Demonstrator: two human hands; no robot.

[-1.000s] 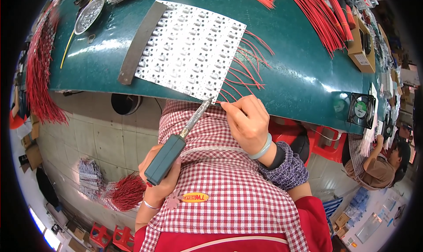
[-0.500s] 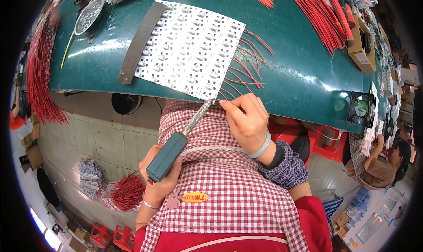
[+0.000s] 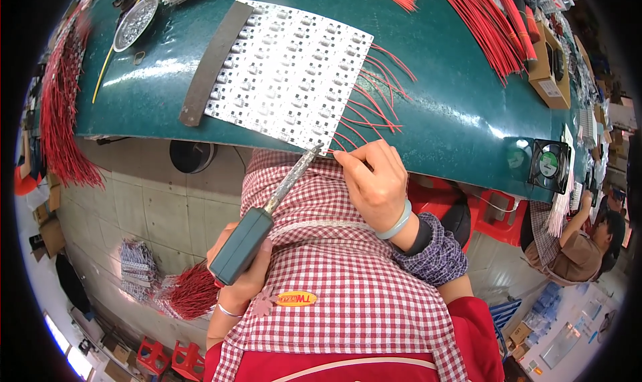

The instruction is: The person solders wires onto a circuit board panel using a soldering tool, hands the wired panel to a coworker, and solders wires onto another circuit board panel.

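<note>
Here the left hand (image 3: pixel 244 275) is closed around the green handle of a soldering iron (image 3: pixel 267 211), whose metal tip reaches up to the near edge of the surface (image 3: pixel 468 114), at the lowest row of the white LED panel (image 3: pixel 291 74). The right hand (image 3: pixel 378 181) pinches a thin red wire (image 3: pixel 344 156) between fingertips, just beside that tip. Compared with a second ago, the iron's tip has crept slightly nearer the panel's near corner and the pinching fingers have closed in with it; the wire end and tip now nearly meet, so a joint at that corner seems to be in hand. Other red wires (image 3: pixel 374 94) already fan out from the panel's right edge.
</note>
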